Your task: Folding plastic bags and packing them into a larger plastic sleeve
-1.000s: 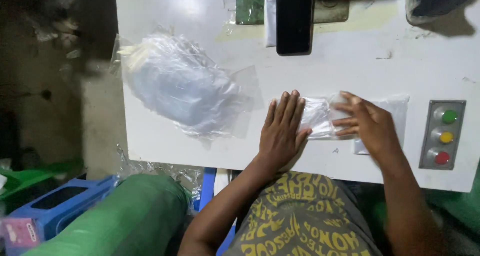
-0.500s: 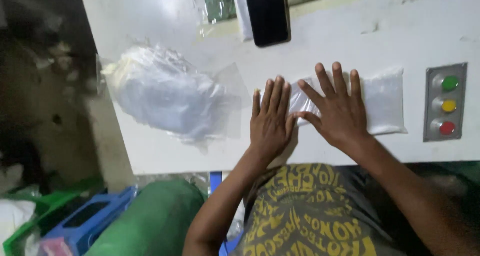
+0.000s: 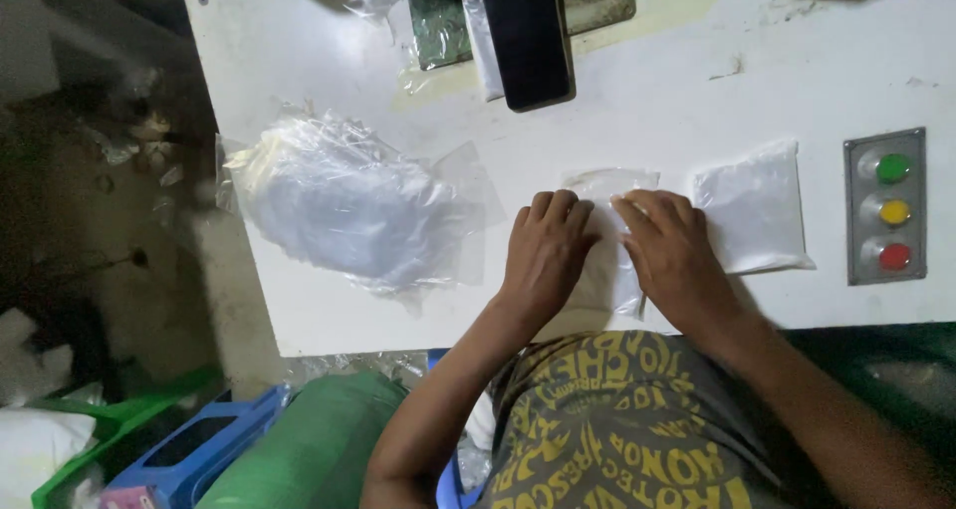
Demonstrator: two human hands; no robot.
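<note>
Fingers (image 3: 558, 210) of both hands flat on clear pouch (image 3: 609, 185), white packet (image 3: 754, 215) beside

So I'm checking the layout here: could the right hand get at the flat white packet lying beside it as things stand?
Probably yes. The right hand rests on a clear bag on the white table, and the flat white packet lies just to its right, with nothing between them or on top of it.

A white table (image 3: 697, 81) bears green, yellow and red buttons (image 3: 893, 211) and a black phone (image 3: 527, 36).
</note>
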